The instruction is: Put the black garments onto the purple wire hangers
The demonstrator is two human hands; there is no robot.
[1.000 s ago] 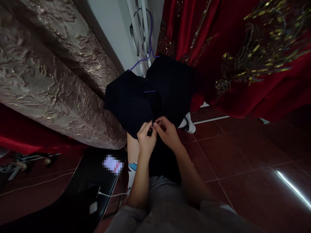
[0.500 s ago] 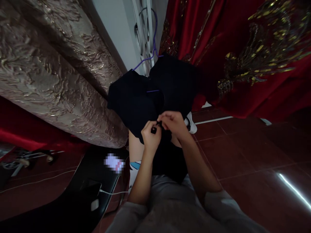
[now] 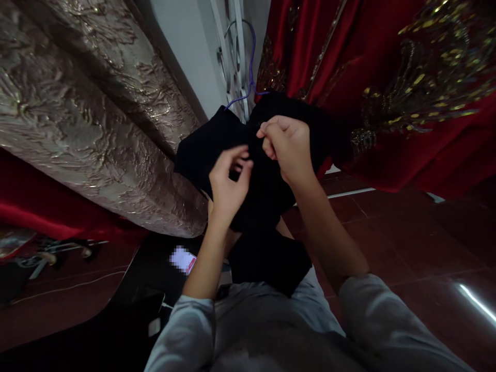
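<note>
A single head-worn camera looks forward and steeply down from close above the person's raised forearms, taking in a dark garment on a purple wire hanger (image 3: 248, 77) and the glossy red-brown tiled floor (image 3: 406, 243) beyond.

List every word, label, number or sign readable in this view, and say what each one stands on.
None can be read. The one likely label, a small white and red patch on the dark surface beside the left forearm, is blurred out. The black garment that the left hand and right hand work on shows no print, nor do the red embroidered fabric or the beige brocade.
</note>
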